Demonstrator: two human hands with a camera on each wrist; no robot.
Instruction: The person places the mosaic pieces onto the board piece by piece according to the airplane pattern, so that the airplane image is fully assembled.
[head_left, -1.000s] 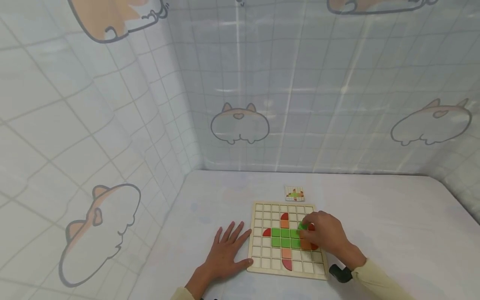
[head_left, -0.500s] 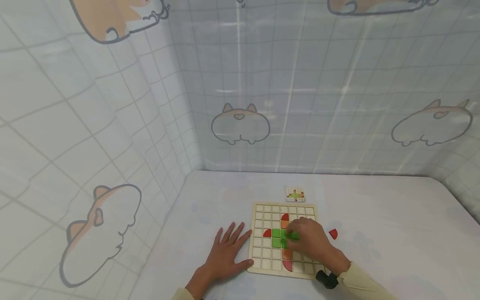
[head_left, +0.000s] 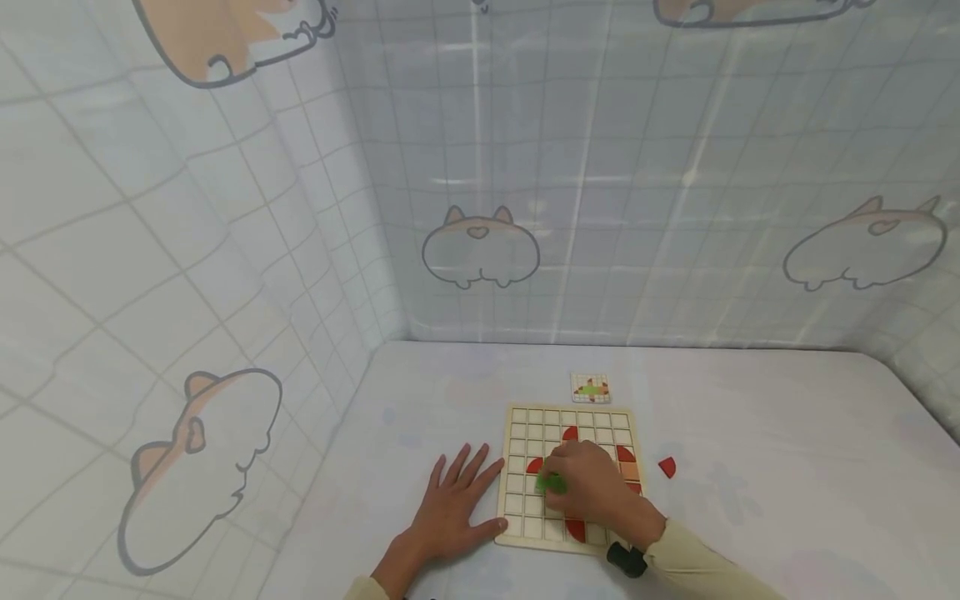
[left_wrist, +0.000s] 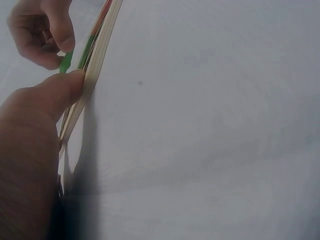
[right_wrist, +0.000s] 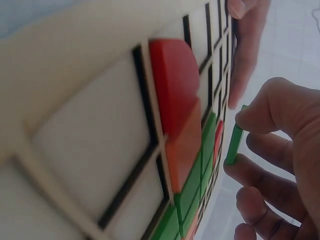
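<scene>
In the head view a wooden grid board (head_left: pixel 517 540) lies on the table. My right hand (head_left: pixel 588 483) is over its left-middle part and pinches a green square tile (right_wrist: pixel 235 142) between thumb and finger, held off the board in the right wrist view. Red quarter-round tiles (head_left: pixel 625 454), an orange tile (right_wrist: pixel 185 145) and green tiles (right_wrist: pixel 187 205) sit in the grid; my right hand hides some of them in the head view. Flat on the table at the board's left, my left hand (head_left: pixel 453 508) has its fingers spread and its thumb touching the board's edge.
Behind the board lies a small pattern card (head_left: pixel 590 387). A loose red quarter-round tile (head_left: pixel 667 467) rests on the table at the right. Sheets with dog drawings (head_left: pixel 480 250) hang at the back and left. A dark camera (head_left: pixel 626 559) is worn under my right wrist.
My right hand has moved left across the board, from its right side. The loose red tile and the tiles at the board's right edge have come into sight. My left hand stays put.
</scene>
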